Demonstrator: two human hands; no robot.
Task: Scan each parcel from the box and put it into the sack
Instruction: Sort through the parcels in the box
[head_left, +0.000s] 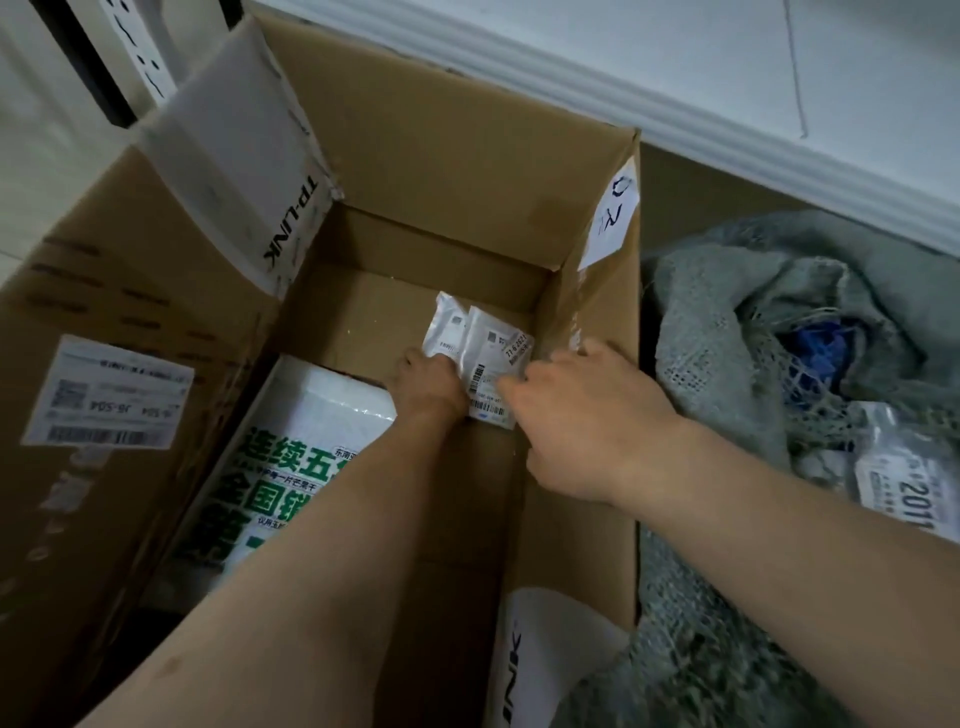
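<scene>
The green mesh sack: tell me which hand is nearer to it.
Right. The right hand is at the right wall of the box, just left of the sack; the left hand is farther left, down in the box, gripping small white parcels.

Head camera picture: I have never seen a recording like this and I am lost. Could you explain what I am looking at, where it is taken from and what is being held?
There is no machine here, only a person's two bare arms. The single picture comes from a camera worn on the head, looking down, so the arms enter from the bottom edge. They reach into an open cardboard box. The left hand grips two small white parcels with barcode labels. The right hand has its fingers at the edge of the front one; whether it grips is unclear. A large white packet with green print lies in the box on the left. Right of the box sits a grey mesh sack with a labelled parcel in it.
</scene>
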